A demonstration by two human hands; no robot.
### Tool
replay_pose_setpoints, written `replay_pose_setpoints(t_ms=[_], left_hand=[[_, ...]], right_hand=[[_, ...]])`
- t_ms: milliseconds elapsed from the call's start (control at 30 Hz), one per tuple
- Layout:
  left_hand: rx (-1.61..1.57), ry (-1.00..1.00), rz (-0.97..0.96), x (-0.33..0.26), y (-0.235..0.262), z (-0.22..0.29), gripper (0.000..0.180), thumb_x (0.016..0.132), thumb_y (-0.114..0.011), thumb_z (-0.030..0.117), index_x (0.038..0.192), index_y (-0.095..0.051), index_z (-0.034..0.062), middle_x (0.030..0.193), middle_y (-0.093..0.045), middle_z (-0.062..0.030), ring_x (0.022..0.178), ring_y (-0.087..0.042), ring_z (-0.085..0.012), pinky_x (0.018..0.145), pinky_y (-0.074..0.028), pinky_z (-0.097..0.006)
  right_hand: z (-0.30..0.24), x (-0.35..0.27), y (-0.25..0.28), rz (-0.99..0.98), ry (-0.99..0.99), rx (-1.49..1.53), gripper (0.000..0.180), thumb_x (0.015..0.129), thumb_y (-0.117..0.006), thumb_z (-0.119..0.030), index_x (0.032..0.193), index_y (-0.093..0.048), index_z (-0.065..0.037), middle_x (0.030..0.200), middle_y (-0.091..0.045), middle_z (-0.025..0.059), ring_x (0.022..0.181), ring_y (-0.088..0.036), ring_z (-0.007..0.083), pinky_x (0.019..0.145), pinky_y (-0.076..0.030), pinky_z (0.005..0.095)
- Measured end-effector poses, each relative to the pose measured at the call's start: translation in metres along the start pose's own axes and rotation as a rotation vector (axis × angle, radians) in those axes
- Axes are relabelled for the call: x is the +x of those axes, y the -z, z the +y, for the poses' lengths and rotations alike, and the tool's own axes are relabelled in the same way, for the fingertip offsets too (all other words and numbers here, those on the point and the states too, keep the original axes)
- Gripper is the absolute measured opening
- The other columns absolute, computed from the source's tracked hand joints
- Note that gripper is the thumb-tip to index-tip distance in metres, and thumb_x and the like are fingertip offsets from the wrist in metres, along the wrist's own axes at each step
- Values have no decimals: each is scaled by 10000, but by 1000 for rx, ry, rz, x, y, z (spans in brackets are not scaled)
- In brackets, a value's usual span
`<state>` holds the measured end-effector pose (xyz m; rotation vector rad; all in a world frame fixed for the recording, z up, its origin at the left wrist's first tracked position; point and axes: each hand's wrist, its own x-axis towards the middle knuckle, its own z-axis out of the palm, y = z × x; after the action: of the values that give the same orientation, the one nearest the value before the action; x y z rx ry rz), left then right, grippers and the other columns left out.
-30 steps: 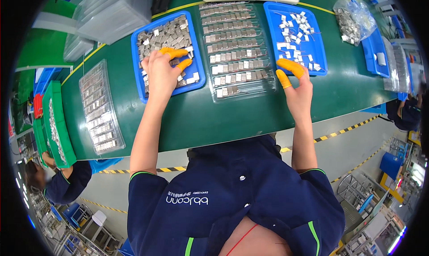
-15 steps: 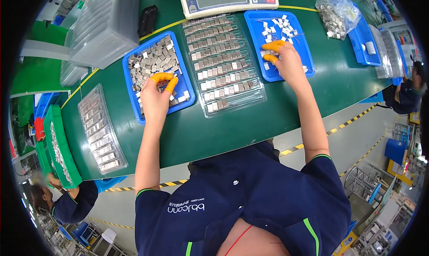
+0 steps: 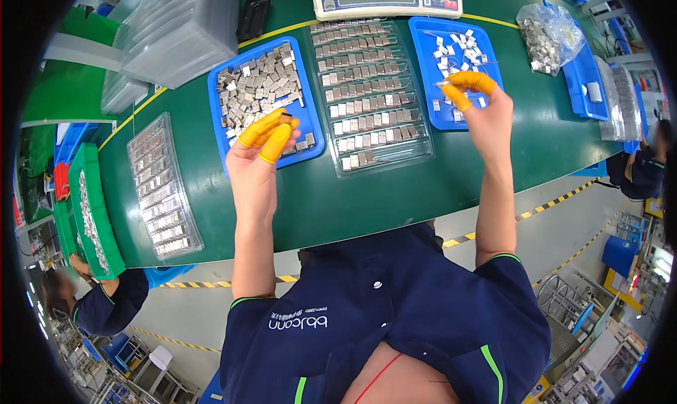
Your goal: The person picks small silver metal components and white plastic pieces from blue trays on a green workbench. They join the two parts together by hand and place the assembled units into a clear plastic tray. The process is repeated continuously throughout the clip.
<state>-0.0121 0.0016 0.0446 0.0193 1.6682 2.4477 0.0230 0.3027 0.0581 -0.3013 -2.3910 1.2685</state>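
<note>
Green tabletop (image 3: 395, 192) is carrying a clear tray (image 3: 370, 94) w/ rows running left-right, lying between the hands. L hand (image 3: 264, 147) is hovering over the left bin (image 3: 264, 97), grip pinching a small metal part (image 3: 285, 115). R hand (image 3: 479, 104) over the right bin (image 3: 458, 69), grip narrow, contents can't tell.

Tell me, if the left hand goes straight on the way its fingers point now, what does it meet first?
Probably the grey metal pieces in the left blue tray. The left hand points up and away over that tray, with a small dark piece at its fingers. Its height above the tray is unclear.
</note>
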Motion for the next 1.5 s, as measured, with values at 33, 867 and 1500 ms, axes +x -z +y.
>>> replay_pose_setpoints(t_ms=[33, 867, 1500], left_hand=[[-42, 34, -27, -2, -4, -3, 264, 826, -605, 11, 1084, -590, -46, 1004, -636, -139, 880, -629, -199, 820, -503, -302], [100, 140, -61, -27, -36, -39, 214, 852, -601, 41, 1041, -620, -57, 890, -664, -120, 787, -643, -157, 745, -504, -248], [188, 107, -157, -37, -30, -37, 190, 820, -633, 25, 990, -623, -60, 896, -653, -113, 756, -627, -151, 733, -508, -260]], right_hand=[[-10, -10, -4, -31, 7, 134, 216, 709, -737, -72, 909, -673, -23, 848, -664, 52, 790, -596, 121, 750, -456, 257], [-47, -70, -61, -180, -246, 548, 190, 785, -658, -16, 972, -662, 13, 955, -673, 64, 868, -632, 116, 790, -485, 226], [-41, -75, -50, -251, 2, 209, 215, 700, -727, -37, 911, -712, -79, 829, -614, 15, 776, -583, 133, 736, -465, 253]])
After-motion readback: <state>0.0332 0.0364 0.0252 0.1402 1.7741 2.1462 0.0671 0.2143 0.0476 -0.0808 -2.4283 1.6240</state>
